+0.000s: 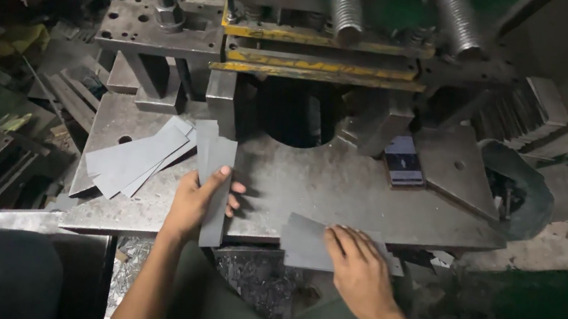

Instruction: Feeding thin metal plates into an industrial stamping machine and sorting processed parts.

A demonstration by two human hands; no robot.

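Here, at a heavy steel bench in front of a press, handling flat grey metal blanks. Gripping one long grey strip with the left hand, thumb on the upper face and fingers wrapped around the right edge, so pinching the strip near its lower half, with the far end pointing up toward the dark round opening under the yellow-edged plates. Resting the right hand palm-down on a small stack of blanks at the near edge of the bench, fingers loosely spread and flat, pressing on top rather than closed around anything. To the left of the held strip, touching or nearly so, a fanned pile of similar strips lying on the bench. Further back and right, a small dark block beside a bolted angled plate, and a round bin off the bench's right end. Below the bench edge, between the arms, a heap of shiny scrap. Above, two thick threaded rods. Judging from the pose, mid-way through sorting or taking up blanks, one in hand and more under the other palm. Probably calls for care in peeling a single thin sheet from the stack by its edge, and for keeping fingertips off sharp cut edges.
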